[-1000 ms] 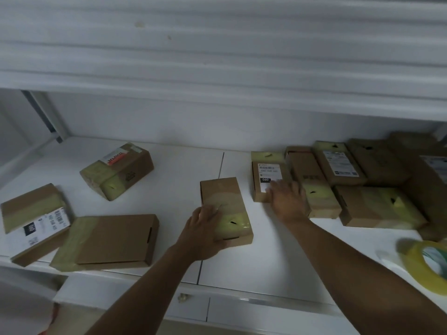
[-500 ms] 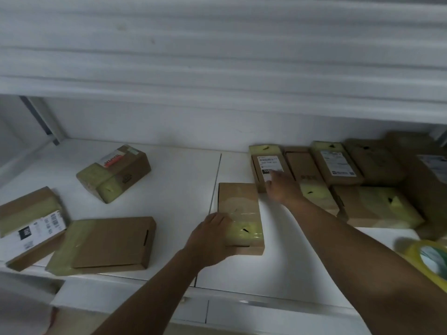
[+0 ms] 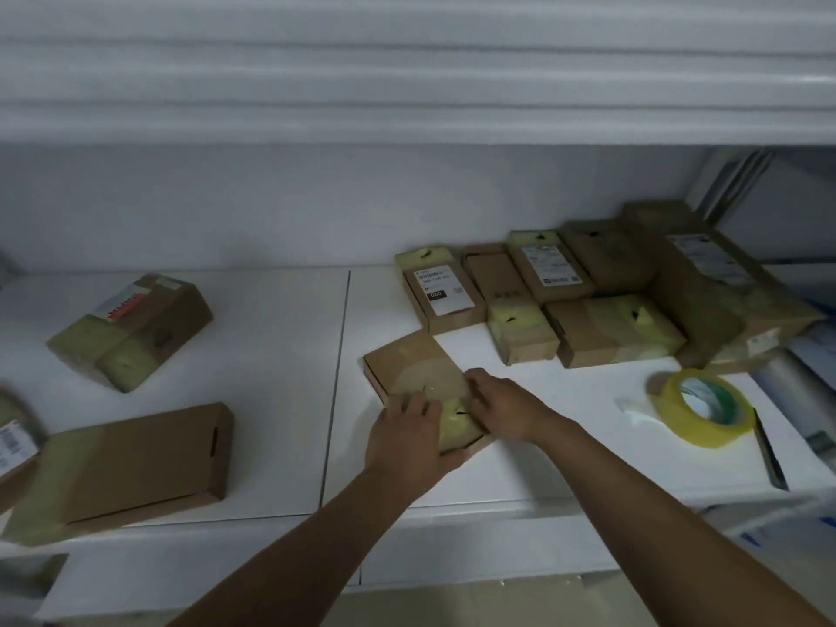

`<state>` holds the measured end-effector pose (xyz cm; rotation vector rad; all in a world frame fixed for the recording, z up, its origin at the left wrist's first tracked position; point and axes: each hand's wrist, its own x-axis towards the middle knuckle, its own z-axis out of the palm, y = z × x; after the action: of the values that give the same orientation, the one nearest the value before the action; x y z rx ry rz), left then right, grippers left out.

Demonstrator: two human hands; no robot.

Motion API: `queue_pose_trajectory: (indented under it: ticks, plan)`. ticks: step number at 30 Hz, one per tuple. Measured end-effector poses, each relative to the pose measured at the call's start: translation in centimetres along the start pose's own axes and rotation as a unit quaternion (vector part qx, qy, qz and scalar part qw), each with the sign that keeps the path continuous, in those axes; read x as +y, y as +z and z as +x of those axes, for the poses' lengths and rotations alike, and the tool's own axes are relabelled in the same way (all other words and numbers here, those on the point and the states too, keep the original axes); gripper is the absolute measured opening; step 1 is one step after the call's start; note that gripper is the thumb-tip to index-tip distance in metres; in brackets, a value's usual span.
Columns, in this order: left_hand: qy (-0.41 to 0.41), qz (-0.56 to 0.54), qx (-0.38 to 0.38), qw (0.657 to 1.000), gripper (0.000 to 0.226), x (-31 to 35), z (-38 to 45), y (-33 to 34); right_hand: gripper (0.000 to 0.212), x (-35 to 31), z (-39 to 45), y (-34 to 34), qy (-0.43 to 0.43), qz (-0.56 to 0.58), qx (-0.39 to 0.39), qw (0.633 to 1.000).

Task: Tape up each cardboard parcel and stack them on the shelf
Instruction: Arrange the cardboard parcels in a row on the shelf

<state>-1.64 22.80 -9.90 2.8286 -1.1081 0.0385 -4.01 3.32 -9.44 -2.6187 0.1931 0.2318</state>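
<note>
Head view: far-left parcel [image 3: 13, 445] is cut off by the frame edge and blurred; label text on the back-row parcels [image 3: 549, 267] is too small to read; the near end of the centre parcel [image 3: 418, 373] is hidden under both hands. Centre parcel lies flat, lower centre of frame, angled, near corner taped yellow. Left hand [image 3: 407, 438] is curled over its near left edge, gripping it; right hand [image 3: 504, 407] holds its right edge, fingertips on the top face. Yellow tape roll [image 3: 703, 407] lies flat at right, apart from both hands. Flat parcel [image 3: 144, 459] at lower left, taped parcel [image 3: 131, 330] at mid left. White shelf [image 3: 271, 355] with a seam, white back wall, upper shelf overhead.
</note>
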Motion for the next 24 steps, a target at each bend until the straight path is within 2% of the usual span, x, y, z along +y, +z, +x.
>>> queue_pose_trajectory:
  ticks: [2, 5, 6, 7, 8, 10, 11, 13, 15, 17, 19, 21, 22, 24]
  plan:
    - [-0.002, -0.05, 0.002, 0.999, 0.086, 1.1, -0.4, 0.6, 0.025, 0.5, 0.7, -0.3, -0.034, -0.059, 0.019, 0.997]
    - [0.032, -0.162, 0.061, 0.984, 0.051, 0.0, -0.6, 1.2, 0.032, 0.4, 1.8, -1.4, -0.046, -0.073, 0.056, 0.995]
    - [0.042, -0.177, 0.081, 0.98, 0.049, -1.0, -0.5, 1.3, 0.033, 0.2, 1.7, -1.6, -0.034, -0.061, 0.082, 0.994]
    - [0.048, -0.159, 0.071, 0.984, 0.059, -2.2, -0.3, 1.4, 0.032, 0.1, 1.4, -1.8, -0.019, -0.058, 0.116, 0.991]
    - [0.038, -0.126, 0.026, 0.991, 0.073, -3.4, -0.2, 1.1, 0.032, 0.0, 0.9, -1.8, -0.002, -0.066, 0.146, 0.987]
    - [-0.017, -0.059, -0.085, 0.994, 0.092, -5.2, -0.1, 0.9, 0.038, 0.1, -0.9, -1.5, 0.034, -0.095, 0.141, 0.985]
    - [-0.03, -0.036, -0.096, 0.994, 0.096, -5.5, -0.2, 0.8, 0.041, 0.1, -1.9, -1.3, 0.046, -0.099, 0.116, 0.987]
    - [-0.054, -0.02, -0.07, 0.996, 0.096, -5.0, -0.7, 1.0, 0.046, 0.3, -3.7, -0.9, 0.035, -0.092, 0.066, 0.993]
    - [-0.112, -0.012, -0.052, 0.992, 0.081, -4.5, -1.2, 1.2, 0.059, 0.6, -4.8, 0.3, -0.042, -0.141, 0.046, 0.988]
    - [-0.197, -0.011, -0.039, 0.98, 0.074, -4.4, -1.8, 1.2, 0.075, 0.5, -5.5, 2.1, -0.124, -0.208, 0.045, 0.969]
    - [-0.259, -0.031, -0.022, 0.965, 0.076, -4.5, -1.9, 0.9, 0.073, -0.1, -5.0, 3.8, -0.153, -0.262, 0.064, 0.951]
    - [-0.298, -0.063, 0.001, 0.952, 0.075, -4.6, -2.1, 0.4, 0.062, -1.1, -2.9, 5.0, -0.16, -0.296, 0.109, 0.935]
    - [-0.311, -0.069, 0.01, 0.948, 0.073, -4.8, -2.2, 0.2, 0.06, -1.7, -1.2, 5.2, -0.159, -0.295, 0.131, 0.933]
    - [-0.322, -0.062, 0.025, 0.944, 0.067, -5.2, -2.9, -0.5, 0.061, -3.6, 2.2, 4.6, -0.149, -0.287, 0.126, 0.938]
